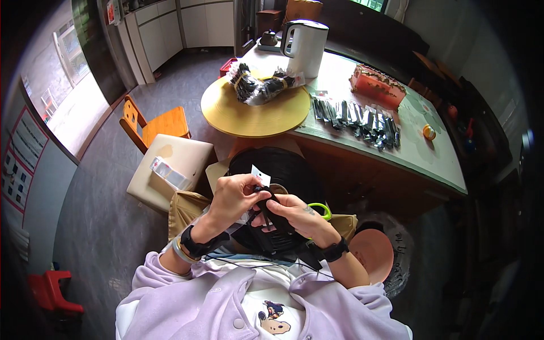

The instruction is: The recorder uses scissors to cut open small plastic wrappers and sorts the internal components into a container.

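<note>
In front of my body, my left hand point(233, 199) pinches the top of a folded black strap point(265, 205). A white card point(260, 174) sticks up beyond its fingertips. Close by, my right hand point(299, 214) is closed round the same black strap, thumb on top. The strap's lower part hangs below the fingers, and my hands hide some of it. Under both hands lies a large round black roll point(243, 164) with a cardboard-coloured core. Scissors with a bright green handle point(323, 210) rest just right of my right hand.
Black bundles point(262, 86) lie on a yellow disc point(255, 126). Several packaged black pieces point(362, 122), a white kettle point(309, 48) and a pink basket point(378, 86) stand on the table point(422, 156). A cream stool point(170, 170) is left; a pink bin point(372, 255) is right.
</note>
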### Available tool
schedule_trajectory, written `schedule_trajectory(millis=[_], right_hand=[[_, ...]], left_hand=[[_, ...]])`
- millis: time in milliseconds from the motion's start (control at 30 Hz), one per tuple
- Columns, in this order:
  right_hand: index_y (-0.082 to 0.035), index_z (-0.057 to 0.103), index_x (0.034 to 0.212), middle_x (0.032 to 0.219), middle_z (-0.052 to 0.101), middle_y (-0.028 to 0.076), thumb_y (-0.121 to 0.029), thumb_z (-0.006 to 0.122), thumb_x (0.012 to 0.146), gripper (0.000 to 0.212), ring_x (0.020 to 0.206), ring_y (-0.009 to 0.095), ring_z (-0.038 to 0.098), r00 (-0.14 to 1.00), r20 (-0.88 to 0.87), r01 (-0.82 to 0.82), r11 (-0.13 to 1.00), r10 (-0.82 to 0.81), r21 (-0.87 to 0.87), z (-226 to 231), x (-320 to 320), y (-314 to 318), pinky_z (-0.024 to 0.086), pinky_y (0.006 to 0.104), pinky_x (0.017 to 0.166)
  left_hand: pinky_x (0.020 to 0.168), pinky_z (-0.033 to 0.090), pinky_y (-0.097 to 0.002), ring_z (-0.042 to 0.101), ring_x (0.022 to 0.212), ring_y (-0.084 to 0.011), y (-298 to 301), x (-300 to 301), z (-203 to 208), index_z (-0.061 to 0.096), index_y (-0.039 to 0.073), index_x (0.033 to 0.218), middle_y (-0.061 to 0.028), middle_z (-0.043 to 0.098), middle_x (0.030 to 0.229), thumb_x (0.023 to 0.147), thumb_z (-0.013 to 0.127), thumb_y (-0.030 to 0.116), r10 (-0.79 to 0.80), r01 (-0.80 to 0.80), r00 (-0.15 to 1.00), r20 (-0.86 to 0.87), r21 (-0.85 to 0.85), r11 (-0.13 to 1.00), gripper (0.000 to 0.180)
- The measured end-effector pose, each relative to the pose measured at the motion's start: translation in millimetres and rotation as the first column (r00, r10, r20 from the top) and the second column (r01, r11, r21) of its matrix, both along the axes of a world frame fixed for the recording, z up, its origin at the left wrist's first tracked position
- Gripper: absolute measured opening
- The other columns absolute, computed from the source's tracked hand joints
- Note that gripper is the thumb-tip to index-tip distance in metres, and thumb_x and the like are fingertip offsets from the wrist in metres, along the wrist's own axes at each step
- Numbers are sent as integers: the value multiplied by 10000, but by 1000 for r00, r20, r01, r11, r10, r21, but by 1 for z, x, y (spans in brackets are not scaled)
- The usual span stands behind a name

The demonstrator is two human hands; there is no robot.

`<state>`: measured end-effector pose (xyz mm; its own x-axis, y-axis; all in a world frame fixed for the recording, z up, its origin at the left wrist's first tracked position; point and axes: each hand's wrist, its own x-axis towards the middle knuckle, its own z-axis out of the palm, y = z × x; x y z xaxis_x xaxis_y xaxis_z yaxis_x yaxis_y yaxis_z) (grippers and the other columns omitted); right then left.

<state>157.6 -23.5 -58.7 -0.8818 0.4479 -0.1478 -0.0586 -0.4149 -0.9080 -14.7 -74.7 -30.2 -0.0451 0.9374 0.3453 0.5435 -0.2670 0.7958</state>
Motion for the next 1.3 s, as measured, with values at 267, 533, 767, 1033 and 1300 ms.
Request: schedule_trajectory(millis=[267, 533, 767, 1033, 1300], right_hand=[[47, 491, 1095, 913, 627, 152, -218, 423, 947, 312, 848, 236, 637, 997, -49, -60, 994, 56, -92, -6, 2, 5, 541, 343, 721], [55, 466, 1129, 924, 616, 188, -230, 414, 947, 342, 839, 292, 638, 998, -54, -43, 961, 29, -274, 6, 7, 6, 551, 385, 715], [49, 453, 1155, 965, 607, 208, -238, 417, 946, 357, 822, 282, 643, 996, -73, -78, 948, 58, -310, 9, 9, 5, 553, 379, 703], [50, 438, 1178, 991, 602, 218, -249, 423, 943, 381, 834, 286, 642, 994, -83, -89, 944, 66, -319, 9, 10, 5, 553, 382, 701], [43, 438, 1181, 1003, 599, 219, -255, 424, 943, 382, 842, 287, 640, 995, -67, -89, 948, 72, -304, 9, 9, 5, 554, 386, 702]], left_hand=[[549, 498, -200, 625, 623, -87, -1, -4, 8, 609, -30, 944, -52, 654, 721, 746, 705, 76, -68, 128, 963, 260, -223, 966, 244], [669, 515, -213, 610, 789, -87, -7, -17, 5, 541, -14, 1145, -95, 604, 1042, 751, 671, 22, -145, 156, 983, 115, -88, 984, 417], [678, 516, -217, 608, 790, -89, -7, -18, 7, 539, -21, 1144, -93, 583, 1080, 744, 670, 13, -154, 169, 979, 130, -114, 979, 423], [693, 514, -224, 609, 791, -96, -7, -16, 6, 522, -43, 1152, -106, 580, 1082, 750, 660, 8, -163, 191, 968, 191, -138, 972, 428], [703, 514, -229, 611, 792, -102, -7, -14, 1, 516, -43, 1156, -110, 580, 1078, 748, 637, -7, -146, 185, 963, 224, -161, 969, 428]])
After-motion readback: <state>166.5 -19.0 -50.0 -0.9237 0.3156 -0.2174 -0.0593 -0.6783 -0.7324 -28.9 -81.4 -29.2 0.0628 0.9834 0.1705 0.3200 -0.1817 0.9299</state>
